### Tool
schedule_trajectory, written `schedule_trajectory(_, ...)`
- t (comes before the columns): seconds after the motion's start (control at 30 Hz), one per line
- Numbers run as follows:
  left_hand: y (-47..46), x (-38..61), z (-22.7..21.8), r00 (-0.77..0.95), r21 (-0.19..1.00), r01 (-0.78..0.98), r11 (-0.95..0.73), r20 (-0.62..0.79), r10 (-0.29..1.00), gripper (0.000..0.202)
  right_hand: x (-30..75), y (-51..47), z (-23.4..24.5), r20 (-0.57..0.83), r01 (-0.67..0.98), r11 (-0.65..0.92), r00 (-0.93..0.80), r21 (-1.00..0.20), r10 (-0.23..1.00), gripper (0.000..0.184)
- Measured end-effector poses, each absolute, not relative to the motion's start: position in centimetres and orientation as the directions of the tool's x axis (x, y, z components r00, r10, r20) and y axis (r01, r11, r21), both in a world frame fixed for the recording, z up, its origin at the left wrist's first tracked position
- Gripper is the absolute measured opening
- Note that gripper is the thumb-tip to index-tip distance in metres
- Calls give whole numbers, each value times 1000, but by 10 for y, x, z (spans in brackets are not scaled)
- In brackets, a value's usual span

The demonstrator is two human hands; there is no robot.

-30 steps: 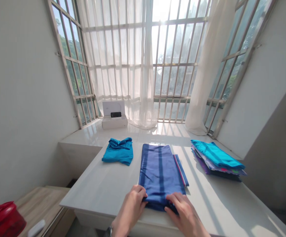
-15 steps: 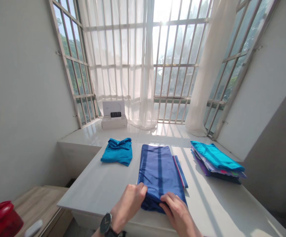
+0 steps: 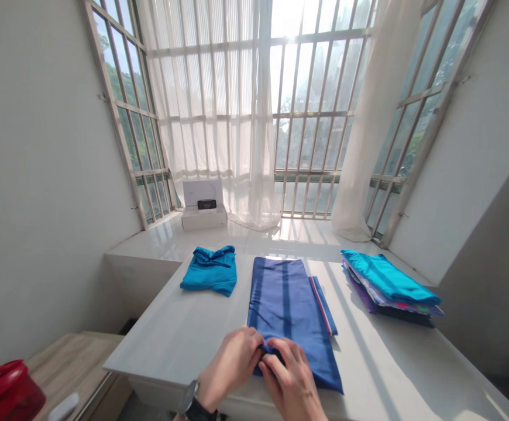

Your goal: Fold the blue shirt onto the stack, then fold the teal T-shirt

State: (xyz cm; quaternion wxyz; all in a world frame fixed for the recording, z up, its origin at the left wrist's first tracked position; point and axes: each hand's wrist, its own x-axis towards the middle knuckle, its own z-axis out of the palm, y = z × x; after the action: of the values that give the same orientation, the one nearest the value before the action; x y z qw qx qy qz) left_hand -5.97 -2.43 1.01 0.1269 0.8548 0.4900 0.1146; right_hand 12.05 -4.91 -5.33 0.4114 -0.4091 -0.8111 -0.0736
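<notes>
Blue cloth [image 3: 276, 298] lies at lower centre, extending up and right from the edge the left hand [image 3: 236, 355] and right hand [image 3: 291, 369] pinch.

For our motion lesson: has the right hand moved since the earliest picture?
Yes: judged against the white box, the right hand has moved left, nearer the left hand.

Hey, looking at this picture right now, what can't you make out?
All in the head view:
- Blue cloth: the part gripped by the left hand and right hand is hidden by the fingers.
- Stack: the lower layers are mostly covered by the turquoise cloth on top.
- Red object: cut off by the left edge.
- Watch: its dial is too small and angled to read.
</notes>
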Motion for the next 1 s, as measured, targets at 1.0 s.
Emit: schedule_trajectory(1.0,-51,-58,-40,245,514,747,-423,379,892,28,102,-28,-77,652,797,574,-334,-191,681,28)
